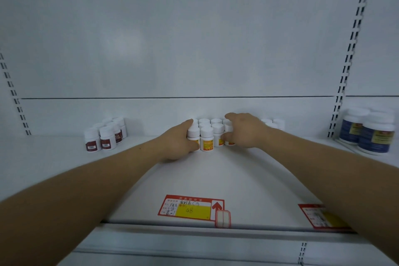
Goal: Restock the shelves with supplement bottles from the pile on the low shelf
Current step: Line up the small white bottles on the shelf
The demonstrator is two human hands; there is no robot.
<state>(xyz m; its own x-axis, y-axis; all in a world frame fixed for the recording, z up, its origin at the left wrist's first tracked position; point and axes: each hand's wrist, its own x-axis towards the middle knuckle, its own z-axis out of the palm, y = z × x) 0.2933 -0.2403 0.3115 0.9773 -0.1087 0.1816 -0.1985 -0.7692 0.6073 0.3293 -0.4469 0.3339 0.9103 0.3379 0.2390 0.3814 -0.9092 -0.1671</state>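
Several small white bottles with yellow-orange labels [206, 138] stand in tight rows at the middle back of the white shelf [237, 175]. My left hand [177, 142] wraps around the left side of the group, its fingers curled on the front left bottle [193, 134]. My right hand [245, 130] cups the right side, fingers over the caps and thumb against the right-hand bottle [228, 130]. Both forearms reach in from the bottom corners.
A cluster of white bottles with dark red labels [105, 136] stands at the left. More white bottles [273, 124] sit behind my right wrist. Larger blue-labelled bottles [375, 134] stand at the far right. Red and yellow price tags [191, 208] lie along the shelf's front edge.
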